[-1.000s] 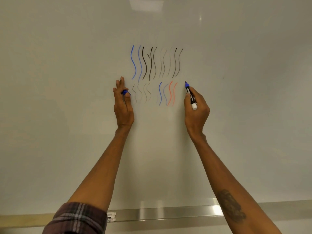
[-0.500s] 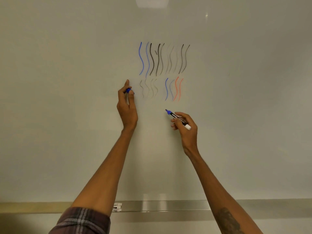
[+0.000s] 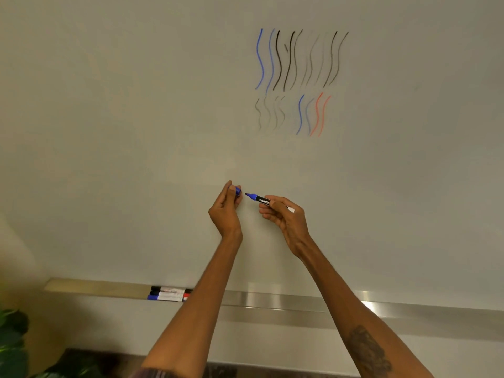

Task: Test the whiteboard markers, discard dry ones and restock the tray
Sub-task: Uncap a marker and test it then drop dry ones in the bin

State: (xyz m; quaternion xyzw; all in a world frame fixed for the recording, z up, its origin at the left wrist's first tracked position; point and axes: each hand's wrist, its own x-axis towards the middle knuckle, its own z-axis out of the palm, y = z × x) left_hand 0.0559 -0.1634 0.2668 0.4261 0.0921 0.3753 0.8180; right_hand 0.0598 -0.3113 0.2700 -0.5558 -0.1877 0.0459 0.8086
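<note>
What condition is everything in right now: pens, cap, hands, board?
Blue cap: off, pinched in left hand.
Blue marker: uncapped, gripped by right hand, tip aimed at the cap.
Tray markers: lying in the tray, seemingly capped.
Whiteboard: marked with wavy test strokes, some faint.

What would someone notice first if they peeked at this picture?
Probably the wavy lines in blue, black and red, drawn high on the right of the whiteboard. Next come the two hands in the middle: the right hand holds an open blue marker, its tip pointing at the blue cap pinched in the left hand. Low down, spare markers lie in the tray.
</note>
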